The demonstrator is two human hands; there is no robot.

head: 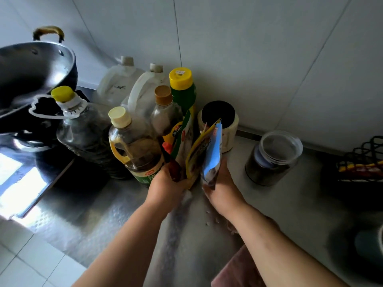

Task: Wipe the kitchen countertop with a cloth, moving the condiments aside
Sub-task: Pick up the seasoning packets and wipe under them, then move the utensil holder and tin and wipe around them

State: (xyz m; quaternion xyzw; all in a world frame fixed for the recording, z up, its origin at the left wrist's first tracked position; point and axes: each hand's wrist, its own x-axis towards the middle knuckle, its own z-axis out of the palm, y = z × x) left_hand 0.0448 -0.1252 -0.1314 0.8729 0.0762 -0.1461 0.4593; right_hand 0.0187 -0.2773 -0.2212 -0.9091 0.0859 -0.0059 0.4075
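While the left hand (165,188) curls its fingers round the yellow packets (195,151) and the right hand (223,190) grips the blue packet (213,150), both held upright just beside the bottles (134,141), the cloth (234,272) lies at the tabletop's (103,214) near edge.

Left hand (165,184) grips the lower end of a yellow pouch (193,156), with a small red-capped bottle (173,162) held against it. Right hand (222,188), just beside the left, grips the bottom of a blue pouch (213,154). Both pouches stand upright, side by side.

Immediately left of the left hand: a cream-capped oil bottle (134,148). Beyond the hands: a brown-capped bottle (165,114), a green bottle (184,94) and a black-lidded jar (219,121). Right of the right hand, apart: a clear plastic jar (273,158).

The steel worktop (99,214) carries crumbs (209,223) near the right wrist. A pink cloth (234,272) lies under the right forearm.
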